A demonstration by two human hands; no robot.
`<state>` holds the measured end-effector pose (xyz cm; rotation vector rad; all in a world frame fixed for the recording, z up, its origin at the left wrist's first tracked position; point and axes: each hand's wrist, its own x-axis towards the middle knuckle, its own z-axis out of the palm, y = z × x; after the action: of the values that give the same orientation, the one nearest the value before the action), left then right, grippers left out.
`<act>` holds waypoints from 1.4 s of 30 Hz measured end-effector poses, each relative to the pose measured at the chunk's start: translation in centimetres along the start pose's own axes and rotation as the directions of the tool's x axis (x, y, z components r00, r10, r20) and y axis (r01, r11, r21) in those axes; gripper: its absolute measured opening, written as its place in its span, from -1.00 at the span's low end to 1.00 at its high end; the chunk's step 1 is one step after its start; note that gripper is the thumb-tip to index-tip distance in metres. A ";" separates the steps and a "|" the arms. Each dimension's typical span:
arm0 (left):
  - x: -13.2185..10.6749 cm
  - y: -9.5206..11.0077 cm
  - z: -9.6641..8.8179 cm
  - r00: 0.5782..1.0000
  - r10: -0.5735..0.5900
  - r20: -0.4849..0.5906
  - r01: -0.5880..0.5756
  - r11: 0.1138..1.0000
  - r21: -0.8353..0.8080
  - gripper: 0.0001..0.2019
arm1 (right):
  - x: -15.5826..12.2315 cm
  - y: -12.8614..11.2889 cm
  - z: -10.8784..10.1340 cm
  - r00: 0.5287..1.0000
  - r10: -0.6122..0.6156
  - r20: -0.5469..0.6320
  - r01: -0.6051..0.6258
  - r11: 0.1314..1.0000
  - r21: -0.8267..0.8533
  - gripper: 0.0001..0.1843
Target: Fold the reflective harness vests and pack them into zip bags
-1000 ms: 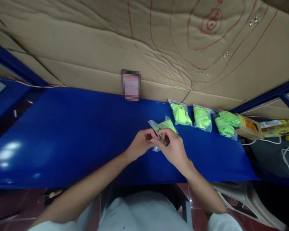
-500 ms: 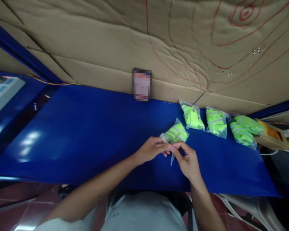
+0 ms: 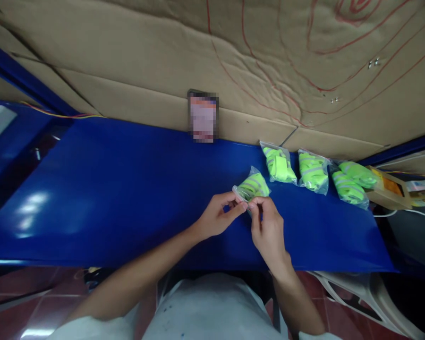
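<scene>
A clear plastic zip bag with folded neon-yellow strap material and grey reflective stripes inside lies on the blue table, its near edge raised toward me. My left hand pinches that edge between thumb and fingers. Close beside it, my right hand grips the same edge, fingertips nearly touching the left ones. Fingers partly hide the bag's opening, so I cannot tell whether it is sealed.
More filled bags stand along the table's back: one bag, a second bag and a pair by an open cardboard box. A dark-framed device with a blurred screen leans on the cardboard wall. Blue table below.
The right hand has turned more upright, its fingers now pinching the bag's edge. A thin strip that hung below the hands no longer shows. The whole view has shifted slightly.
</scene>
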<state>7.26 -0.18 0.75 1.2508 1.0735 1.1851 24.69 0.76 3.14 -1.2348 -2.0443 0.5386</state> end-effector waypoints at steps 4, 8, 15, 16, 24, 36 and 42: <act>-1.2 0.9 -0.1 0.997 0.075 -0.033 -0.069 0.984 0.162 -0.66 | 1.4 0.8 -1.6 0.978 -0.019 -0.206 -0.008 0.991 -0.132 -0.87; -3.4 2.8 0.1 0.961 0.183 -0.205 -0.121 0.952 0.283 -0.70 | 2.0 0.4 -3.4 0.987 -0.046 -0.156 0.029 0.993 -0.113 -0.89; -6.5 1.6 0.6 0.694 0.685 -0.221 -0.340 0.583 0.738 -0.12 | 1.7 -1.1 -2.8 0.995 0.031 0.096 -0.080 0.817 0.570 -0.86; -6.5 0.9 0.6 0.701 0.689 -0.185 -0.314 0.531 0.787 0.08 | 1.7 -1.0 -2.5 0.988 0.033 0.153 -0.125 0.755 0.644 -0.84; -6.1 0.3 0.0 0.898 0.367 -0.241 -0.036 0.610 0.792 -0.38 | 0.3 0.1 -2.8 0.998 0.002 0.064 -0.044 0.753 0.656 -0.91; -8.1 4.1 0.5 0.908 0.365 0.206 -0.255 0.092 0.963 -0.46 | -1.5 -1.2 -4.3 0.858 -0.229 0.460 0.361 0.906 -0.222 -0.53; -7.3 1.8 -1.2 0.937 0.283 0.204 -0.265 0.197 0.944 -0.31 | -0.9 0.8 -3.1 0.781 -0.040 0.623 0.171 0.973 -0.153 -0.44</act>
<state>5.17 -7.37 2.19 2.5213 1.7628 0.6523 27.73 0.39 4.40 -1.1364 -2.7654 0.7734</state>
